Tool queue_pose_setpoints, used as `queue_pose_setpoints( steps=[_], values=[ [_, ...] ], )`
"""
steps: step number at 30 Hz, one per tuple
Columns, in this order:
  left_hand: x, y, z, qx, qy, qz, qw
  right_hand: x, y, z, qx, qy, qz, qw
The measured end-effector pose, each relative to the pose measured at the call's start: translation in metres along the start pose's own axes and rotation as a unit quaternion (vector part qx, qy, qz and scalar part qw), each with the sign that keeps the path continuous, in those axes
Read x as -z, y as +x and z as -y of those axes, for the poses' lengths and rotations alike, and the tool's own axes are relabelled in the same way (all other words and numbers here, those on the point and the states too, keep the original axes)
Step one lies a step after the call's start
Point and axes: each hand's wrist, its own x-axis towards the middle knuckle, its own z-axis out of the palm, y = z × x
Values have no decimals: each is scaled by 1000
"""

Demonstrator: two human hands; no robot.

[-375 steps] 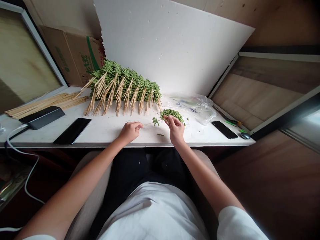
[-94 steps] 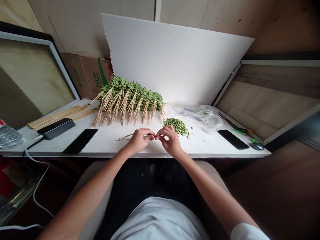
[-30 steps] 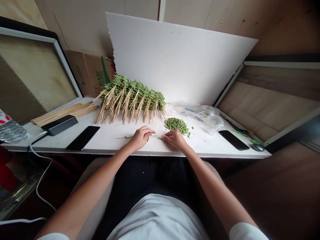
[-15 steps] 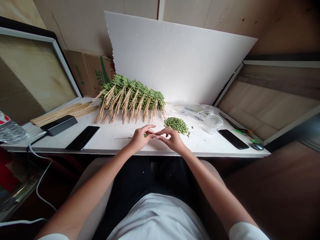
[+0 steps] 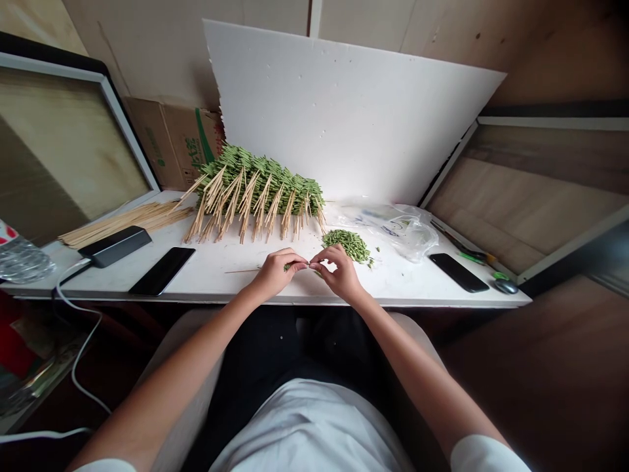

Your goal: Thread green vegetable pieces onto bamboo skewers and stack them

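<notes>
My left hand (image 5: 278, 272) is closed around a thin wooden skewer (image 5: 240, 271) whose bare end sticks out to the left, with a bit of green showing between the fingers. The fingertips of my right hand (image 5: 339, 270) are pinched together and meet those of the left; what they grip is too small to make out. Just behind the right hand lies a pile of short green bean pieces (image 5: 348, 244). Further back, many skewers loaded with green pieces (image 5: 265, 180) are stacked, their bare sticks pointing toward me.
Loose skewers (image 5: 132, 219), a black box (image 5: 115, 246) and a phone (image 5: 163, 271) lie left on the white table (image 5: 275, 300). At right are a plastic bag (image 5: 410, 236), another phone (image 5: 458, 273) and a mouse (image 5: 506, 286). A white board (image 5: 354, 118) stands behind.
The fingers of my left hand have drawn closer together, and my right fingertips have shifted slightly at the meeting point. The stack and the pile look the same.
</notes>
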Motion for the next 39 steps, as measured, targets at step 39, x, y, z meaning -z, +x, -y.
queue_pose_setpoints(
  steps=[39],
  values=[
    [-3, -3, 2, 107, -36, -6, 994, 12, 4, -18, -134, 93, 76, 984]
  ],
)
